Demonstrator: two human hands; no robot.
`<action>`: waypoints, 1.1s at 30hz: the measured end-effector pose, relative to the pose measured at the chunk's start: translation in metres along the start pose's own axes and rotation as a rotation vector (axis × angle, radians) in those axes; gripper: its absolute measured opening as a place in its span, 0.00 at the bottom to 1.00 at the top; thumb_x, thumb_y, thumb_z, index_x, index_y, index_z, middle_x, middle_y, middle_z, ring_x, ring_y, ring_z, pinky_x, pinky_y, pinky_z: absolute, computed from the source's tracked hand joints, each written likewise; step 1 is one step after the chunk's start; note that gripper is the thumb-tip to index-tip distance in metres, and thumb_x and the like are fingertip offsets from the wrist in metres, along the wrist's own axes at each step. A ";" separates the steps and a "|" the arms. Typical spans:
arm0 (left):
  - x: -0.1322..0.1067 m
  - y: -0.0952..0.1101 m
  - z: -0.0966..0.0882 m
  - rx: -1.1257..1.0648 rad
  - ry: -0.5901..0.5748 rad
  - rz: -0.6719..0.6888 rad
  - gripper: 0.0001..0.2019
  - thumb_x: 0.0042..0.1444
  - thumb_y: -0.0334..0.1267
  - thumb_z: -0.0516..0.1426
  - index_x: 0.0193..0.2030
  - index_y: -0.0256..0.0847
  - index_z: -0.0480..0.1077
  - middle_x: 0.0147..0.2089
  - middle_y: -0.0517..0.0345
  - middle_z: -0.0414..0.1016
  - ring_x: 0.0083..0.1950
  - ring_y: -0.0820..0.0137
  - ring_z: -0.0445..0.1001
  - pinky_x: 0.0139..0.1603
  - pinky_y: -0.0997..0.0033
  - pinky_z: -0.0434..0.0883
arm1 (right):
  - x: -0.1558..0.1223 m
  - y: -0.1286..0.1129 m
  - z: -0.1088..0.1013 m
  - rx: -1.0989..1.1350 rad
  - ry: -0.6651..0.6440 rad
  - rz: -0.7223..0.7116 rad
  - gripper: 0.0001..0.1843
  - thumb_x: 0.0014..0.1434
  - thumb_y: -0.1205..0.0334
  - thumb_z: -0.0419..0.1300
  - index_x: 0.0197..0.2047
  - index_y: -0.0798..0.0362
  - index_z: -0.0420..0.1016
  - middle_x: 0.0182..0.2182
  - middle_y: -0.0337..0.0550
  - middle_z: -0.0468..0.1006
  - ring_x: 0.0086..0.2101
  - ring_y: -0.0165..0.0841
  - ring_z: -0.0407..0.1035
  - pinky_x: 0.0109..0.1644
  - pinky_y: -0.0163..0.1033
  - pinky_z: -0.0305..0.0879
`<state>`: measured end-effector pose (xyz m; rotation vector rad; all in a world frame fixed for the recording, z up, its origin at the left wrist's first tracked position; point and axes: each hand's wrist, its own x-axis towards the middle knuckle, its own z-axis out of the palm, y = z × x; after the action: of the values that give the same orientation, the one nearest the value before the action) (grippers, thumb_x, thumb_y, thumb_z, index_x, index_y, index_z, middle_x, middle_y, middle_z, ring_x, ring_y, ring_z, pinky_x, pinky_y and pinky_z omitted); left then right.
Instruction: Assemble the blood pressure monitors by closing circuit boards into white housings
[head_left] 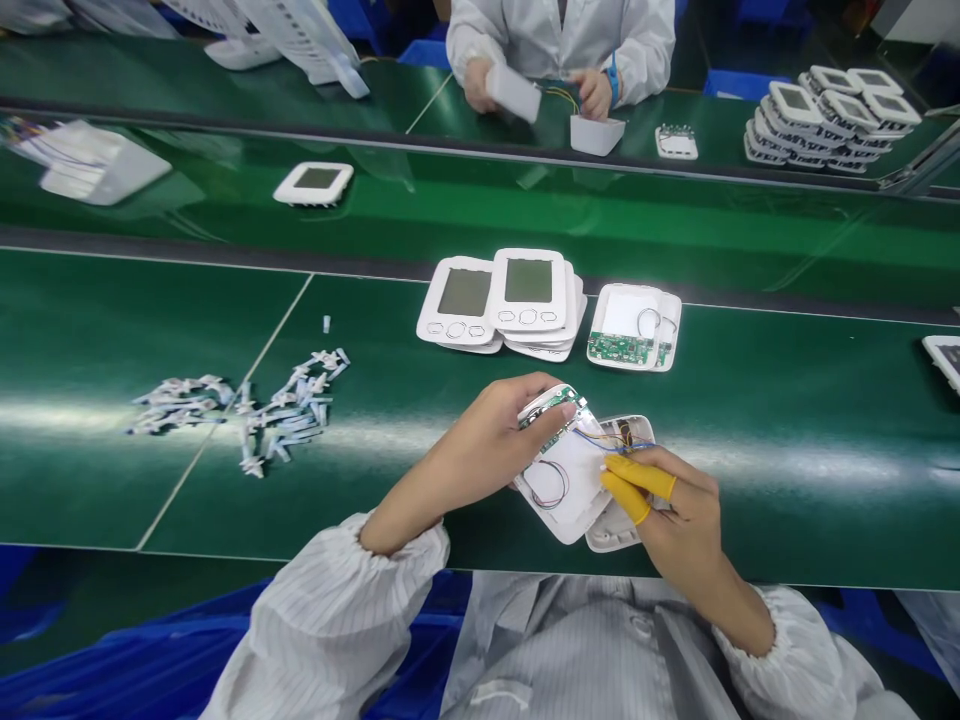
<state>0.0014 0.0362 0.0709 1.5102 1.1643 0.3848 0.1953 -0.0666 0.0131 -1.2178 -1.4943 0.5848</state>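
My left hand point(499, 435) grips a white plastic device housing point(574, 500), thumb over the edge of its green circuit board point(559, 402). The housing is tilted, its inner side up, with a loop of thin dark wire inside. Partly beneath it, on the right, is a second white shell point(616, 530). Blue and yellow wires point(596, 440) stretch between the board and this shell. My right hand point(679, 510), with yellow finger covers on two fingers, is closed in a pinch by these wires; a tiny white tip shows at the fingertips.
Beyond my hands lie stacked white units with grey screens point(529, 280) and an open housing point(637, 325). Small pale connector-like pieces point(292, 410) are heaped at left. A lone unit point(315, 183) rests on the green strip. Across from me, a co-worker's hands point(592, 95) handle white boxes.
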 end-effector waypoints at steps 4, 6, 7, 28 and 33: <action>-0.006 0.001 0.002 0.056 0.019 0.016 0.16 0.66 0.53 0.60 0.45 0.42 0.74 0.32 0.59 0.76 0.28 0.69 0.72 0.22 0.75 0.66 | 0.001 0.000 0.002 -0.015 -0.009 -0.003 0.09 0.63 0.72 0.66 0.42 0.51 0.86 0.32 0.40 0.81 0.30 0.29 0.76 0.31 0.33 0.75; -0.011 0.000 0.004 0.100 0.030 0.014 0.16 0.67 0.54 0.58 0.48 0.43 0.73 0.31 0.60 0.75 0.26 0.70 0.70 0.21 0.76 0.64 | 0.001 0.000 0.003 -0.030 -0.024 -0.001 0.09 0.64 0.72 0.65 0.41 0.50 0.86 0.31 0.40 0.80 0.28 0.28 0.75 0.29 0.33 0.73; -0.013 0.000 0.005 0.117 0.032 0.004 0.17 0.68 0.55 0.57 0.50 0.44 0.73 0.30 0.60 0.74 0.25 0.70 0.69 0.21 0.76 0.63 | 0.001 0.001 0.003 -0.035 -0.025 -0.001 0.09 0.64 0.72 0.65 0.41 0.51 0.86 0.31 0.40 0.80 0.28 0.28 0.74 0.29 0.33 0.73; -0.035 0.000 0.030 0.215 -0.019 0.155 0.15 0.74 0.44 0.51 0.58 0.52 0.76 0.44 0.56 0.79 0.46 0.62 0.76 0.46 0.62 0.71 | -0.004 0.005 0.003 -0.002 0.014 0.006 0.11 0.62 0.71 0.68 0.44 0.47 0.87 0.32 0.40 0.82 0.32 0.31 0.78 0.35 0.36 0.77; -0.036 0.003 0.029 0.199 -0.015 0.152 0.14 0.74 0.44 0.51 0.52 0.49 0.78 0.39 0.57 0.77 0.42 0.64 0.72 0.39 0.66 0.68 | 0.002 0.006 -0.004 0.011 -0.008 0.005 0.08 0.63 0.71 0.67 0.40 0.49 0.86 0.32 0.39 0.81 0.30 0.30 0.77 0.32 0.34 0.76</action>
<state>0.0087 -0.0086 0.0772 1.7789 1.1052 0.3672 0.2013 -0.0639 0.0103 -1.2122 -1.4935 0.6005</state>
